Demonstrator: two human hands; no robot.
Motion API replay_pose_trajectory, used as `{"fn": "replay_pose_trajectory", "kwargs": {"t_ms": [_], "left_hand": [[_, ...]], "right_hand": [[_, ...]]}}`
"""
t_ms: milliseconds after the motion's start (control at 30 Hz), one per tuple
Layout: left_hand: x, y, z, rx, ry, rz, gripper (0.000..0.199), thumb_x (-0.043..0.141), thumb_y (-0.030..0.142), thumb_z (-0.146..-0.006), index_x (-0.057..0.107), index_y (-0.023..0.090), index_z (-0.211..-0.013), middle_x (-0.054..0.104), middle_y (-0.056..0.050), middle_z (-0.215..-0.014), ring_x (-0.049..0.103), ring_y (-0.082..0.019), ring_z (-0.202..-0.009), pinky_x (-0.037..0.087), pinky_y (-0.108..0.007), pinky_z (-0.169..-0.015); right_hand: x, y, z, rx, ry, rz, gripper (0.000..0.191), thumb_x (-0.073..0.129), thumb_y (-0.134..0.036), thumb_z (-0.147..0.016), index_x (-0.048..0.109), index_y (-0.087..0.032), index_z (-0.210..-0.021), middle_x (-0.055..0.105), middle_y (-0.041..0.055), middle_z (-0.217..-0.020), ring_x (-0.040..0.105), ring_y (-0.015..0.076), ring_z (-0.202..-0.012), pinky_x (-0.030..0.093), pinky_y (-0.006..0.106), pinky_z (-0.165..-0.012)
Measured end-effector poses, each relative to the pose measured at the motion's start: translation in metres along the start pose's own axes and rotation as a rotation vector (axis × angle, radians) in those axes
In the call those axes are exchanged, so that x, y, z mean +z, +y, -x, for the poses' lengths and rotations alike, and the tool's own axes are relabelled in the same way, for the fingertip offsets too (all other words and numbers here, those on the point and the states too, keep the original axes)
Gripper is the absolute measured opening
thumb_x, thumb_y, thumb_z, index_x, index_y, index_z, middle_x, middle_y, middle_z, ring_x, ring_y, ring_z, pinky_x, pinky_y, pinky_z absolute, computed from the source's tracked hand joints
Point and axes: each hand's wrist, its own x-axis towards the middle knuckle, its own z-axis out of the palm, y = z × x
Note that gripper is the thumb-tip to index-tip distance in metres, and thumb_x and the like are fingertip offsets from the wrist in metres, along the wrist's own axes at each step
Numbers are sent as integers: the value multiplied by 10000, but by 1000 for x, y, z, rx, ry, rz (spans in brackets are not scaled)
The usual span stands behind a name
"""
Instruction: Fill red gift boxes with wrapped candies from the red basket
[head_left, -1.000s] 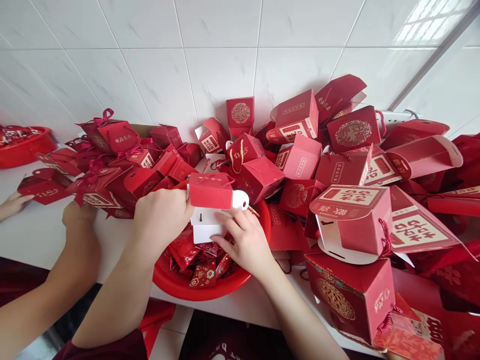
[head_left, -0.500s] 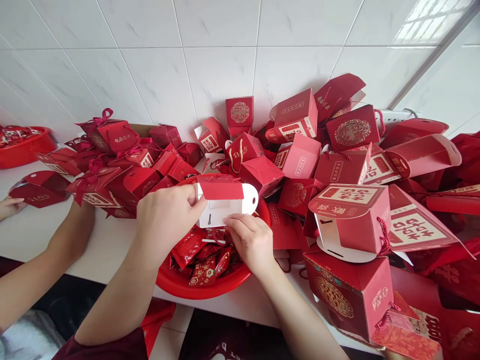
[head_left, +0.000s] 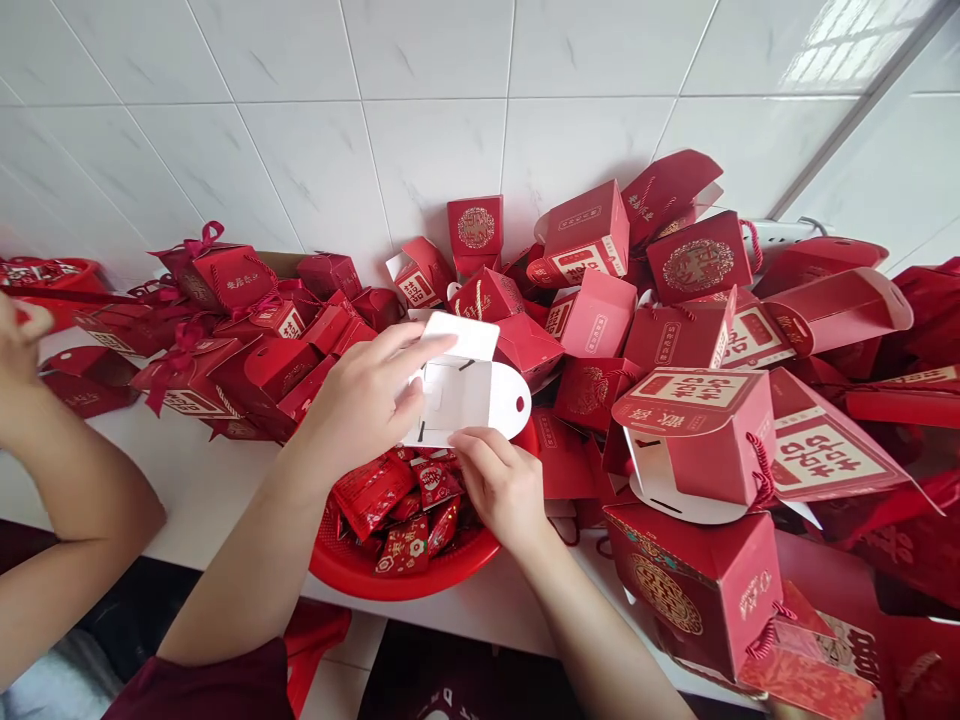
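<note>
An opened gift box shows its white inside, with flaps spread and a round hole in the right flap. It is held above a red basket of red wrapped packets. My left hand is at the box's left side, its fingers apart, the index finger reaching over the raised white flap and the thumb at the box's edge. My right hand pinches the lower front edge of the box between thumb and fingers.
Red gift boxes are piled along the tiled wall and to the right. Ribboned boxes lie to the left, beside another red basket. Another person's arm reaches in at the left.
The box's red flap has swung up and back, opening its white inside. My left hand has loosened its grip and spread its fingers. The other person's hand has risen at the left.
</note>
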Motion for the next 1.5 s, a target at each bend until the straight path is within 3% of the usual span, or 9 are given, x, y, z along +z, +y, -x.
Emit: {"fn": "replay_pose_trajectory", "kwargs": {"t_ms": [100, 333, 667, 733, 867, 1067, 1133, 1267, 1500], "left_hand": [[0, -5, 0, -97, 22, 55, 532, 513, 215, -947, 566, 246, -1475, 660, -59, -1388, 653, -219, -1241, 501, -333, -1095], [3, -16, -2, -248, 96, 52, 376, 614, 296, -922, 743, 222, -1267, 760, -45, -1235, 731, -206, -1085, 546, -288, -999], [11, -20, 0, -383, 46, 82, 269, 661, 397, -878, 835, 296, -1057, 812, -7, -1054, 767, -215, -951, 588, -307, -915], [15, -23, 0, -407, 108, 141, 274, 674, 388, -863, 833, 284, -1060, 811, -8, -1061, 767, -219, -967, 594, -317, -922], [26, -38, 2, -464, 373, 208, 237, 665, 332, -868, 836, 251, -1011, 809, -24, -1057, 756, -219, -1012, 599, -344, -964], [44, -71, 5, -573, 687, 489, 372, 652, 260, -872, 765, 176, -1216, 760, -67, -1239, 698, -277, -1208, 566, -417, -1093], [47, -76, 4, -620, 698, 600, 435, 637, 237, -864, 728, 182, -1285, 730, -60, -1307, 679, -288, -1246, 562, -431, -1106], [49, -78, 2, -721, 606, 691, 532, 516, 223, -877, 655, 209, -1391, 682, -47, -1389, 684, -261, -1244, 578, -406, -1083], [58, -89, 3, -603, 676, 963, 628, 649, 216, -724, 691, 222, -1350, 655, -43, -1430, 576, -320, -1381, 510, -436, -1154]], "right_hand": [[0, 0, 2, -32, -16, 9, 206, 518, -119, -1041, 680, -208, -1130, 783, 47, -1066, 740, 134, -811, 519, 249, -641], [-1, 1, 4, -51, -31, 17, 221, 509, -123, -1044, 690, -208, -1137, 787, 46, -1081, 744, 138, -840, 540, 254, -687], [-1, -2, 1, -55, -39, 3, 201, 546, -123, -1028, 697, -210, -1128, 790, 41, -1057, 746, 135, -796, 541, 253, -656], [-1, -3, 1, -24, -26, -9, 219, 546, -130, -1029, 687, -221, -1169, 778, 55, -1123, 755, 146, -862, 570, 249, -710], [0, -4, 3, 135, 109, -62, 312, 556, -151, -1011, 623, -233, -1304, 656, 133, -1352, 743, 180, -972, 616, 267, -728], [-1, -4, -3, 338, 90, -155, 240, 529, -221, -1016, 602, -207, -1245, 607, 156, -1329, 686, 233, -1085, 623, 364, -829], [-2, -4, -4, 367, 35, -168, 205, 518, -233, -1021, 614, -214, -1201, 616, 137, -1310, 677, 228, -1086, 614, 357, -825], [-1, -4, -3, 388, -57, -152, 173, 513, -233, -1017, 627, -218, -1146, 647, 106, -1252, 672, 222, -1067, 590, 340, -819], [-3, -1, -8, 353, -84, -233, 157, 510, -211, -1014, 628, -212, -1118, 656, 104, -1186, 635, 239, -1137, 526, 387, -987]]}}
